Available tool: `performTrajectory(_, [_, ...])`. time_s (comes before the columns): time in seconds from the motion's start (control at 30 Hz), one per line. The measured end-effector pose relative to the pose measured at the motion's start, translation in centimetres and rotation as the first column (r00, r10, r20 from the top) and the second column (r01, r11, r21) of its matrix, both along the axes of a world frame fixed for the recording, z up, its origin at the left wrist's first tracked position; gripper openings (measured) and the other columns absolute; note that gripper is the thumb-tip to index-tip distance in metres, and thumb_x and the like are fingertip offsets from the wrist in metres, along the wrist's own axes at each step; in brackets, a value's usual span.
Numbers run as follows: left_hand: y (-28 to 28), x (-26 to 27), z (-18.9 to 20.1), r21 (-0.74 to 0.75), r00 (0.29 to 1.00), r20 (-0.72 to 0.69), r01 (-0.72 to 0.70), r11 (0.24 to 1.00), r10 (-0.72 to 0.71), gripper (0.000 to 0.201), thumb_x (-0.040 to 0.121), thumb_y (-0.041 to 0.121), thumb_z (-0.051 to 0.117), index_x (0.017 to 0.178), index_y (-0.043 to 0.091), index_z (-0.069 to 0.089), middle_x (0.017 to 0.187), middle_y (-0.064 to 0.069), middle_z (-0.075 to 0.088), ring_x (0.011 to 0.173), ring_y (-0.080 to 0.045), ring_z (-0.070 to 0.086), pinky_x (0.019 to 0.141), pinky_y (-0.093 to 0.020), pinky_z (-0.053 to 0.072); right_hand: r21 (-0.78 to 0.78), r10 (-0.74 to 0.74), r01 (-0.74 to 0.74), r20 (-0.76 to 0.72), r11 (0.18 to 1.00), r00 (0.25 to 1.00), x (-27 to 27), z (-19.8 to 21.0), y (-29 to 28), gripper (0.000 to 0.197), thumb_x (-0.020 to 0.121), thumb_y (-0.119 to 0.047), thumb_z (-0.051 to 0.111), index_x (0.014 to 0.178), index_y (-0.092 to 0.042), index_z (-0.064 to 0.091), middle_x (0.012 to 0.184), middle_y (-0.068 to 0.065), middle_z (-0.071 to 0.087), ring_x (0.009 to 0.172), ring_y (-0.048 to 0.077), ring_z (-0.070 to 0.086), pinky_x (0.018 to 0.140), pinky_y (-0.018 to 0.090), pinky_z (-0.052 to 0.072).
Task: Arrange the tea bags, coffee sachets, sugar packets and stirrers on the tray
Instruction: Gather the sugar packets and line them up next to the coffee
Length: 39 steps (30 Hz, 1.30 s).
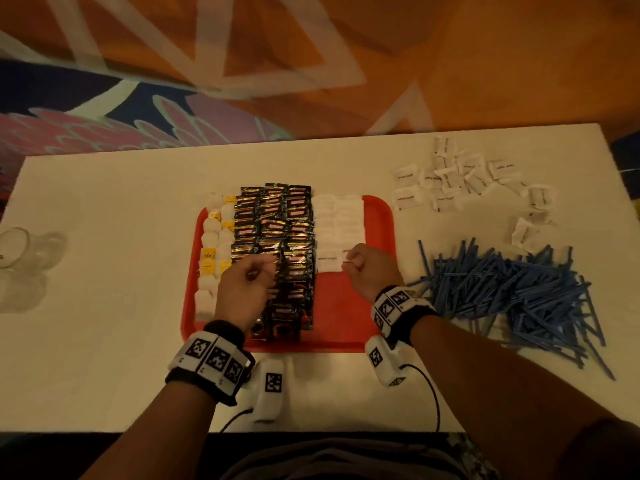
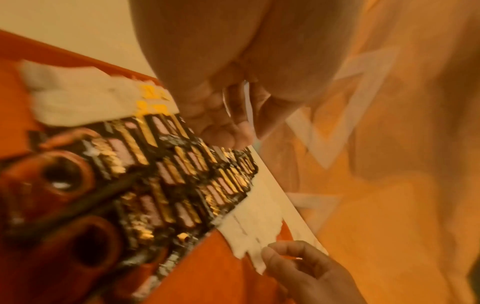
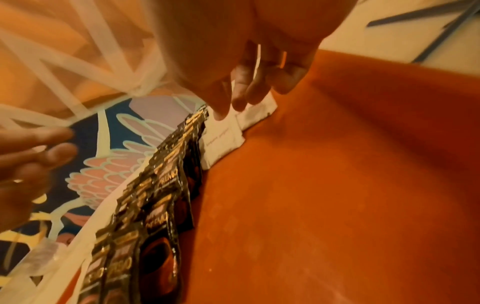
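Observation:
A red tray [image 1: 346,306] lies in the middle of the white table. It holds a column of tea bags [image 1: 214,244] at its left, rows of black coffee sachets [image 1: 277,223] in the middle and white sugar packets [image 1: 341,216] to their right. My left hand [image 1: 249,278] hovers over the coffee sachets [image 2: 168,174] with loosely curled fingers and holds nothing. The fingertips of my right hand [image 1: 360,263] point down onto the nearest sugar packets [image 3: 223,142], at the near end of their rows. More loose sugar packets [image 1: 450,181] and a heap of blue stirrers [image 1: 502,289] lie right of the tray.
Clear glasses [image 1: 20,251] stand at the table's left edge. The tray's right side and near right corner [image 3: 337,185] are bare red. A patterned carpet lies beyond the table's far edge. Cables run from my wrist cameras over the near table edge.

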<state>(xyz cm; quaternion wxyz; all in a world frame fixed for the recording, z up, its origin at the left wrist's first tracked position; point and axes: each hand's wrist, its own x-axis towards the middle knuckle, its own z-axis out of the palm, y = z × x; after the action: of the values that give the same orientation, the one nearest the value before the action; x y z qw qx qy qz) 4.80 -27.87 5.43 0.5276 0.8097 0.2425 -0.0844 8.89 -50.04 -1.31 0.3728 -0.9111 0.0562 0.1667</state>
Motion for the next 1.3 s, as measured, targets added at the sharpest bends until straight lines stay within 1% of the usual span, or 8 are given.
performTrajectory(0.17, [-7.8, 4.6, -0.2, 0.065, 0.964, -0.097, 0.254, 0.965, -0.247, 0.012, 0.096, 0.019, 0.062, 0.104, 0.019, 0.071, 0.114, -0.001, 0.069, 0.098, -0.017, 0.064, 0.092, -0.038, 0.054, -0.034, -0.029, 0.027, -0.06, 0.999, 0.998, -2.1, 0.8, -5.0, 0.007, 0.092, -0.033, 0.06, 0.093, -0.026, 0.062, 0.08, -0.01, 0.057, 0.079, 0.016, 0.061, 0.072, 0.028, 0.05])
performTrajectory(0.37, [-19.2, 10.0, 0.3, 0.3, 0.77, -0.185, 0.636, 0.711, -0.611, 0.038, 0.092, 0.033, 0.068, 0.125, 0.016, 0.062, 0.125, -0.011, 0.06, 0.114, -0.028, 0.057, 0.089, -0.029, 0.042, 0.012, -0.082, 0.084, -0.103, 0.996, 0.991, -3.6, 1.4, -11.7, 0.007, 0.096, -0.028, 0.056, 0.091, -0.025, 0.06, 0.068, -0.01, 0.062, 0.064, 0.011, 0.06, 0.062, 0.029, 0.05])
performTrajectory(0.53, [-26.5, 15.9, -2.1, 0.333, 0.726, -0.344, 0.688, 0.645, -0.596, 0.064, 0.088, 0.055, 0.066, 0.141, 0.025, 0.046, 0.147, -0.015, 0.036, 0.124, -0.038, 0.051, 0.102, -0.039, 0.045, 0.024, -0.129, 0.131, -0.054, 0.991, 0.99, -5.0, 1.4, -16.8, 0.013, 0.096, -0.031, 0.055, 0.084, -0.033, 0.052, 0.063, -0.017, 0.048, 0.06, 0.0, 0.049, 0.057, 0.021, 0.04])
performTrajectory(0.73, [-32.6, 21.3, -4.7, 0.513, 0.563, -0.537, 0.809, 0.287, -0.627, 0.092, 0.09, 0.062, 0.058, 0.159, 0.027, 0.007, 0.165, -0.017, -0.006, 0.15, -0.044, 0.004, 0.121, -0.054, 0.014, 0.043, -0.147, 0.148, -0.036, 0.988, 0.989, -6.9, 2.0, -21.0, 0.013, 0.096, -0.031, 0.056, 0.083, -0.034, 0.053, 0.065, -0.014, 0.054, 0.063, 0.002, 0.054, 0.065, 0.03, 0.053])
performTrajectory(0.9, [-34.7, 23.5, -7.0, 0.492, 0.597, -0.601, 0.801, 0.342, -0.532, 0.1, 0.083, 0.073, 0.057, 0.158, 0.03, 0.008, 0.164, -0.018, 0.006, 0.148, -0.047, 0.015, 0.118, -0.063, 0.018, 0.107, -0.154, 0.161, -0.077, 0.981, 0.985, -7.6, 2.3, -23.2, 0.006, 0.096, -0.027, 0.059, 0.089, -0.029, 0.06, 0.076, -0.015, 0.06, 0.068, 0.003, 0.059, 0.071, 0.026, 0.054])
performTrajectory(1.0, [-35.2, 22.7, -7.4, 0.518, 0.621, -0.564, 0.779, 0.352, -0.544, 0.08, 0.083, 0.056, 0.067, 0.147, 0.024, 0.032, 0.145, -0.018, 0.036, 0.134, -0.047, 0.036, 0.11, -0.061, 0.032, 0.112, -0.147, 0.154, -0.071, 0.982, 0.987, -7.5, 2.2, -24.0, 0.007, 0.095, -0.026, 0.06, 0.089, -0.029, 0.061, 0.074, -0.022, 0.055, 0.067, -0.006, 0.054, 0.069, 0.016, 0.049])
performTrajectory(1.17, [-34.4, 19.7, -7.6, 0.568, 0.703, -0.442, 0.7, 0.433, -0.557, 0.053, 0.093, 0.019, 0.06, 0.143, 0.022, 0.043, 0.14, -0.01, 0.044, 0.134, -0.038, 0.035, 0.102, -0.051, 0.043, 0.141, -0.137, 0.15, -0.095, 0.979, 0.986, -7.2, 2.2, -24.4, 0.005, 0.095, -0.025, 0.061, 0.091, -0.027, 0.063, 0.072, -0.02, 0.057, 0.07, -0.004, 0.057, 0.07, 0.017, 0.051])
performTrajectory(1.3, [-33.2, 17.9, -7.7, 0.58, 0.704, -0.373, 0.685, 0.441, -0.604, 0.05, 0.09, 0.015, 0.059, 0.14, 0.02, 0.052, 0.134, -0.009, 0.047, 0.13, -0.033, 0.037, 0.101, -0.046, 0.045, 0.154, -0.122, 0.136, -0.1, 0.979, 0.988, -6.9, 2.2, -24.4, 0.011, 0.095, -0.026, 0.059, 0.085, -0.031, 0.059, 0.073, -0.015, 0.06, 0.071, -0.002, 0.058, 0.067, 0.014, 0.047])
